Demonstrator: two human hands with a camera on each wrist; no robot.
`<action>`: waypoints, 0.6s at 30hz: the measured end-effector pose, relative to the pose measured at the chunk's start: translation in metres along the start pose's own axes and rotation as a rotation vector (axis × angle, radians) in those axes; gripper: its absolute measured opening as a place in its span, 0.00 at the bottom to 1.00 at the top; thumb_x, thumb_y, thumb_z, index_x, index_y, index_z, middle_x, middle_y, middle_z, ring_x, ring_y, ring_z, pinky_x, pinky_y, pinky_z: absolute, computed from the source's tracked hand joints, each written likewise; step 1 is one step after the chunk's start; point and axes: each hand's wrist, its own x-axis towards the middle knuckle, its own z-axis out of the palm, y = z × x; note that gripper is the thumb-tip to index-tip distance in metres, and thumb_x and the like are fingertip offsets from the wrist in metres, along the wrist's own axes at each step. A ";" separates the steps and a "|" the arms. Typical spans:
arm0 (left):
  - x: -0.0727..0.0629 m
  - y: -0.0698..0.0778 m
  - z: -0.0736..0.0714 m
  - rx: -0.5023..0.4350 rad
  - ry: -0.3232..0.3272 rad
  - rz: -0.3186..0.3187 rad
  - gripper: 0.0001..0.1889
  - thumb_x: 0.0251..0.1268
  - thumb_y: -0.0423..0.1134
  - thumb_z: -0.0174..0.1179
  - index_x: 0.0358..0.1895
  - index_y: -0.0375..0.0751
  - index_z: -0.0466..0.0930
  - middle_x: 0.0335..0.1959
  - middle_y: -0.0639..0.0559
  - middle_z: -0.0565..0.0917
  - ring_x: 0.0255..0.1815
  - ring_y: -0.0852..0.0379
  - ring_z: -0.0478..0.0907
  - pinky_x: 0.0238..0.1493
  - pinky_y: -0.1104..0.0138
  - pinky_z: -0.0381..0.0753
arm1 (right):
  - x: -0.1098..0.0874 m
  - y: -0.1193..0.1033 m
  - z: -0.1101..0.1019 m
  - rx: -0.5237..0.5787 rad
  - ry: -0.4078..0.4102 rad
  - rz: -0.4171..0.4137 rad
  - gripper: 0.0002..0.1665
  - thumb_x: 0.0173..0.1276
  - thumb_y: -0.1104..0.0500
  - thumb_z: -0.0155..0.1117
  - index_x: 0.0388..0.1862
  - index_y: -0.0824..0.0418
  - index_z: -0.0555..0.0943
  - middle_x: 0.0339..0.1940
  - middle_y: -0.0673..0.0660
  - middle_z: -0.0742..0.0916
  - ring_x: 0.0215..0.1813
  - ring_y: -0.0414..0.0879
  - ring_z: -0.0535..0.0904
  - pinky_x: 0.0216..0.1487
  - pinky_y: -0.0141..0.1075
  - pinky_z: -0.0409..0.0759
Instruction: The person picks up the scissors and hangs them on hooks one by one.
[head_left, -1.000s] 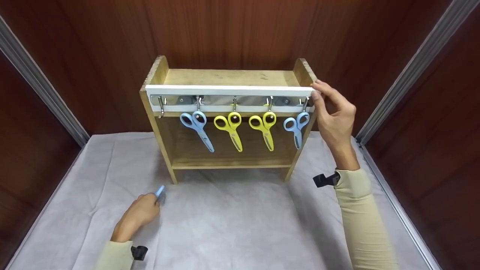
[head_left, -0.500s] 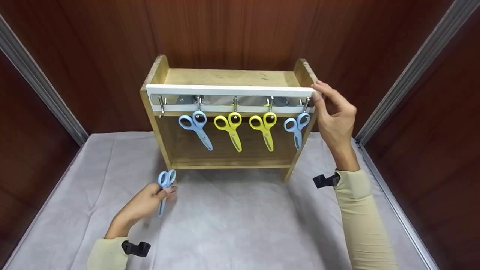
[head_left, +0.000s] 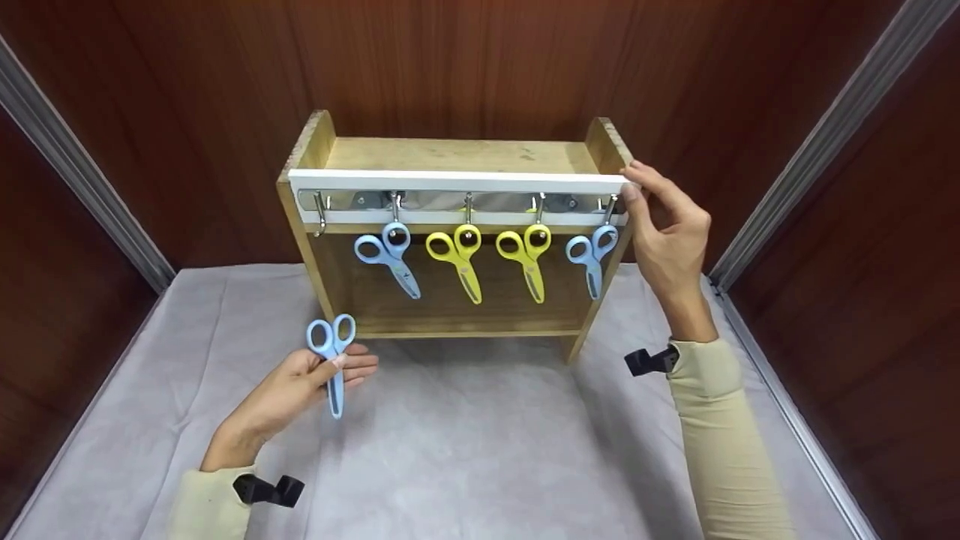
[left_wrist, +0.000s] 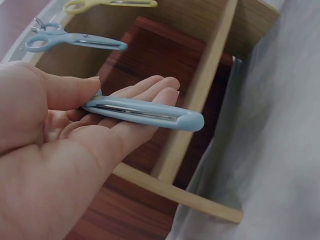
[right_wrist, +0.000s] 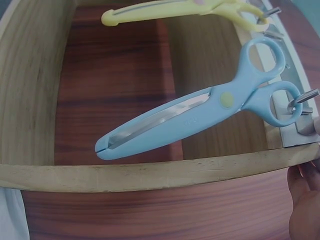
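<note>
My left hand pinches a pair of light blue scissors between thumb and fingers, handles up and blades down, in front of the shelf's left leg. In the left wrist view the closed blades lie across the fingers. My right hand grips the right end of the white hook rail, thumb on its front. From the rail's hooks hang blue scissors, two yellow scissors and more blue scissors at the right. The leftmost hook carries nothing.
The rail runs along the upper front of a wooden shelf, which stands on a grey cloth. Dark red wood panels rise behind and at both sides, with metal strips at the corners.
My left hand has risen toward the shelf and turned palm up, bringing the blue scissors' handles into view. The hanging blue scissors at left swing slightly leftward. My right hand stays at the rail.
</note>
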 end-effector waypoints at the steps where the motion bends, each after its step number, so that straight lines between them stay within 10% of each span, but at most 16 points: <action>1: 0.000 0.003 0.000 -0.002 -0.001 0.007 0.28 0.88 0.38 0.43 0.77 0.17 0.57 0.75 0.23 0.70 0.74 0.47 0.78 0.72 0.65 0.80 | 0.000 0.000 0.000 0.003 0.000 0.001 0.13 0.74 0.69 0.66 0.54 0.67 0.89 0.58 0.67 0.90 0.66 0.45 0.86 0.70 0.32 0.83; 18: 0.003 0.044 -0.004 0.000 -0.054 0.127 0.29 0.89 0.40 0.43 0.74 0.15 0.59 0.73 0.21 0.71 0.69 0.54 0.83 0.72 0.60 0.81 | 0.001 0.002 0.001 0.053 0.003 -0.018 0.13 0.73 0.70 0.67 0.53 0.68 0.89 0.56 0.69 0.90 0.66 0.46 0.86 0.69 0.33 0.84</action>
